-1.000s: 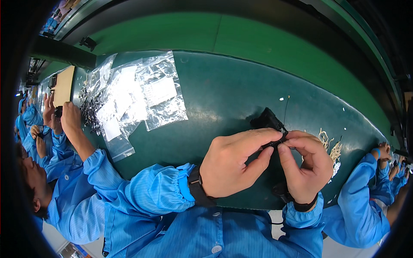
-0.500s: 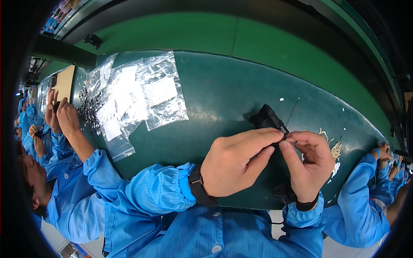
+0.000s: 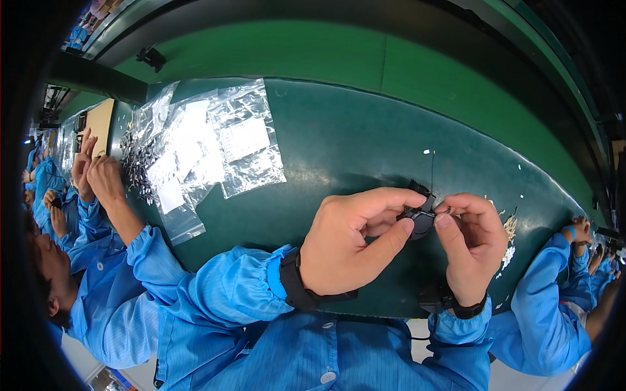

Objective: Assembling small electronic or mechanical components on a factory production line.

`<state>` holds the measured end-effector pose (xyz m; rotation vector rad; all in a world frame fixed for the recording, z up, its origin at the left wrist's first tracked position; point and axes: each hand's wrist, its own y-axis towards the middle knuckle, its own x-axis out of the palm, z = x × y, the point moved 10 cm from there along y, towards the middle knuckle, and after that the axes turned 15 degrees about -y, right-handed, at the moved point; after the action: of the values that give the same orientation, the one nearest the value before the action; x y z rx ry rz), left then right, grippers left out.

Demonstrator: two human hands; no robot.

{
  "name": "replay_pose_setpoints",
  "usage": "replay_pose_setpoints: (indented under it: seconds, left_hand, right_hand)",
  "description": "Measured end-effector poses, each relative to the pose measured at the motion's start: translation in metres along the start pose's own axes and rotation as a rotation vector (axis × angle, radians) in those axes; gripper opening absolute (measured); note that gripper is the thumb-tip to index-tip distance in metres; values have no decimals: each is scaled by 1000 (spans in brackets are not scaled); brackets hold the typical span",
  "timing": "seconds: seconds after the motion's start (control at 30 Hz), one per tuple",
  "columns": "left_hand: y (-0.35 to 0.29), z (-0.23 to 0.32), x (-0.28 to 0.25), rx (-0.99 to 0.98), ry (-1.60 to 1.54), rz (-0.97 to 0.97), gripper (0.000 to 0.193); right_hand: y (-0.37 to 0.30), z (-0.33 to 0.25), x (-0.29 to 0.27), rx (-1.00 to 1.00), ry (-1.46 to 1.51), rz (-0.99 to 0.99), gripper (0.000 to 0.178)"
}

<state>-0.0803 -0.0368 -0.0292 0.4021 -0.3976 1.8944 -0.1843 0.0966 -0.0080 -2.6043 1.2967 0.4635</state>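
My left hand [image 3: 349,244] grips a small black plastic part [image 3: 422,225] between thumb and fingertips. The part has a rounded lower body and a blocky upper end. Close beside it on the right, my right hand [image 3: 475,238] is closed in a pinch, thumb against forefinger. A thin black wire [image 3: 433,176] rises from the held part near these fingertips and stands almost straight up. A tiny end of wire seems to lie in the right pinch, though the fingers mostly cover it.
Clear plastic bags with white labels [image 3: 244,140] lie left of my hands, beside a heap of small black and white pieces [image 3: 135,163]. Pale short wires [image 3: 510,228] lie to the right on the green table [image 3: 326,143]. Co-workers in blue sit on both sides.
The black part has turned and come down toward me, so its rounded body now shows between my hands. The wire has swung from slanting to nearly upright.
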Motion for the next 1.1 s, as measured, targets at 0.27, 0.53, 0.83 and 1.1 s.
replay_pose_setpoints:
  seconds: [0.27,0.53,0.83,1.1]
  left_hand:
    - [0,-3,1,-77,-79,-19,31]
    - [2,-2,2,5,-27,-38,32]
    - [1,-4,4,18,-174,-69,47]
    - [1,-6,3,25,-147,-64,50]
  right_hand:
    - [2,4,3,45,132,-51,30]
    - [3,11,7,92,140,-65,34]
    - [-12,-38,-14,-469,-423,333,35]
    - [-30,-75,18,-818,-503,66,22]
